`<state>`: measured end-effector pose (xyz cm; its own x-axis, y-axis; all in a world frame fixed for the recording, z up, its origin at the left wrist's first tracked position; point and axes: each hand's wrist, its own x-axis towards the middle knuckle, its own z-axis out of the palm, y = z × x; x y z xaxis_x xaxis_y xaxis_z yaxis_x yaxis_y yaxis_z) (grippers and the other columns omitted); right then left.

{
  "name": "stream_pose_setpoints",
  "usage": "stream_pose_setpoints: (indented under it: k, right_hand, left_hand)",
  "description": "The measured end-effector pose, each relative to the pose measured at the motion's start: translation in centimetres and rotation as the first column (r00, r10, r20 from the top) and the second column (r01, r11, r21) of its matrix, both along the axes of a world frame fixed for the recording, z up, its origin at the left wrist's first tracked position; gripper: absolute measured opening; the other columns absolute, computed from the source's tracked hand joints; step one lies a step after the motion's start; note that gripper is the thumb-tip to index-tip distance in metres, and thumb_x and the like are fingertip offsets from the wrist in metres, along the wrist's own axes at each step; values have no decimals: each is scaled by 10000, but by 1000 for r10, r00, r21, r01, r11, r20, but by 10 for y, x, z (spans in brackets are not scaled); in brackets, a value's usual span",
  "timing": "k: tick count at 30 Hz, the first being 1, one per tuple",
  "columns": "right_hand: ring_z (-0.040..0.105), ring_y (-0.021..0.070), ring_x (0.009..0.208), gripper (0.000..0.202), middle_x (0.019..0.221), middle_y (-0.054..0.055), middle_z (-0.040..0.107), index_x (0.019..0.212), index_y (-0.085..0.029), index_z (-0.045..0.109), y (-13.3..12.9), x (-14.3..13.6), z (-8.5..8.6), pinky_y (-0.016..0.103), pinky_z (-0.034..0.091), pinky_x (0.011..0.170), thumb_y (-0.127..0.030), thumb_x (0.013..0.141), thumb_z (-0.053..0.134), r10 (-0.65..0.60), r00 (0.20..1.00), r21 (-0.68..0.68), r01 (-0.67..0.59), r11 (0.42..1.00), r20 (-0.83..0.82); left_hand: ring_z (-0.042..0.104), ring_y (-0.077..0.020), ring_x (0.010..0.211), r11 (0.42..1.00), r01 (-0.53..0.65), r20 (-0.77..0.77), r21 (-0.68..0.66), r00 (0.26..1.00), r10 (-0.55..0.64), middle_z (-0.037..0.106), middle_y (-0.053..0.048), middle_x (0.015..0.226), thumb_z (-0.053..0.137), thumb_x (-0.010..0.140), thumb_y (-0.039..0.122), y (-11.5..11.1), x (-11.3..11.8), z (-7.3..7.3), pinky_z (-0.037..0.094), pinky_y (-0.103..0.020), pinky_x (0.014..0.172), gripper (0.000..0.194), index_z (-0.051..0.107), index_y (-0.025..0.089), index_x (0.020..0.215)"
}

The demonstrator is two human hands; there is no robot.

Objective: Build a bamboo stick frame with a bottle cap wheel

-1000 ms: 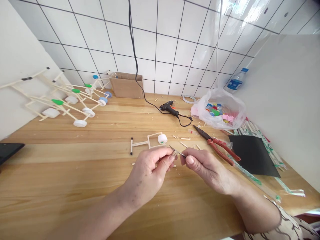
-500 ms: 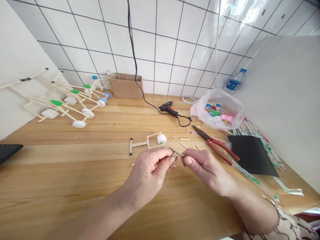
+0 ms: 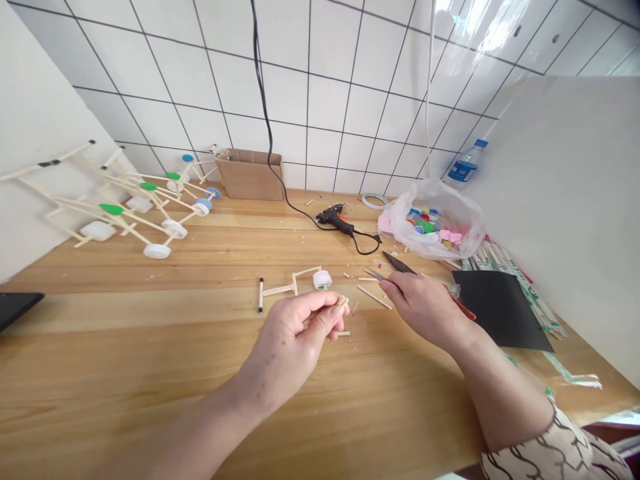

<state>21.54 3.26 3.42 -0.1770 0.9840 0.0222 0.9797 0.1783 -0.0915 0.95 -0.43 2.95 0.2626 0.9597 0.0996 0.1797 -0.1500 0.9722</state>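
Observation:
My left hand (image 3: 300,340) is closed in a pinch around short wooden sticks (image 3: 343,301), whose pale ends stick out past the thumb and forefinger. To its right, my right hand (image 3: 423,307) holds slim metal tweezers (image 3: 376,274), tips pointing left and slightly apart. It is over the red-handled pliers, hiding most of their handles; the dark pliers jaws (image 3: 397,262) show beyond. Just behind my left hand lies a small stick frame (image 3: 280,289) with a black-ended crossbar and a white bottle cap (image 3: 322,279). Loose wooden sticks (image 3: 374,297) lie between the hands.
Stick-built models with cap wheels (image 3: 157,251) stand at the left, near a cardboard box (image 3: 250,175). A glue gun (image 3: 337,218), tape roll (image 3: 375,201), bag of caps (image 3: 435,220) and water bottle (image 3: 466,163) are behind. Black sheet (image 3: 500,310) lies right; dark device (image 3: 17,307) left.
My right hand has moved right and away from the left hand, carrying the tweezers over toward the pliers. My left hand stays nearly in place, still pinching the sticks.

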Motion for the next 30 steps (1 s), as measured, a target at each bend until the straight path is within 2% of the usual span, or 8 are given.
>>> stream_pose_setpoints:
  k: [6,8,10,12,14,16,18,30]
  right_hand:
    - [647,274,804,370,833,143,691,784,-139,652,5,5,-10,329,428,664,-359,931,393,-15,969,-66,32,997,247]
    - [638,295,855,363,853,165,686,792,-122,669,3,4,-9,368,446,726,-378,916,444,-3,984,-11,5,1000,175]
    - [627,279,900,301,897,155,684,843,-125,677,-2,1,-8,376,456,782,-370,894,510,73,994,49,-69,996,-79]
    - [631,227,867,233,903,109,687,924,-150,669,-9,-4,-8,345,479,784,-352,868,568,182,872,61,-173,983,-454]
    - [631,189,792,217,863,70,687,963,-169,656,-17,-10,-11,324,501,752,-340,832,626,229,631,49,-290,956,-741]
    - [622,173,747,202,818,48,679,942,-179,653,-23,-16,-14,317,504,727,-320,799,673,219,448,50,-358,932,-867]
    - [608,163,710,164,771,34,667,880,-183,654,-26,-21,-17,308,493,692,-312,785,692,209,373,69,-356,932,-904]
    - [580,149,630,202,677,28,636,718,-165,622,-30,-26,-16,289,465,619,-346,797,666,194,419,83,-269,960,-887]
  left_hand:
    - [531,-125,593,998,28,19,-62,999,-27,541,9,598,469,850,311,1,0,1,468,-231,577,286,542,184,604]
    - [543,-131,605,997,34,8,-72,999,-34,542,7,601,464,854,320,1,1,0,463,-236,587,281,542,184,620]
    - [544,-131,605,996,42,5,-77,999,-42,549,6,611,462,858,316,1,1,-2,456,-239,593,269,550,183,643]
    - [527,-121,593,995,64,7,-77,998,-64,549,10,617,462,864,304,1,2,-4,443,-233,591,266,550,180,645]
    - [504,-108,581,991,104,9,-88,995,-103,534,19,609,464,868,292,1,2,-5,422,-221,580,280,535,178,622]
    - [495,-103,582,981,149,8,-122,989,-149,520,26,598,465,872,290,1,2,-6,406,-212,570,294,527,174,609]
    - [497,-103,589,971,176,1,-163,984,-178,522,27,597,466,873,286,1,2,-6,401,-211,572,286,542,172,622]
    - [526,-92,563,950,169,42,-263,986,-164,570,25,590,516,834,242,-1,4,-7,409,-203,559,245,580,154,615]
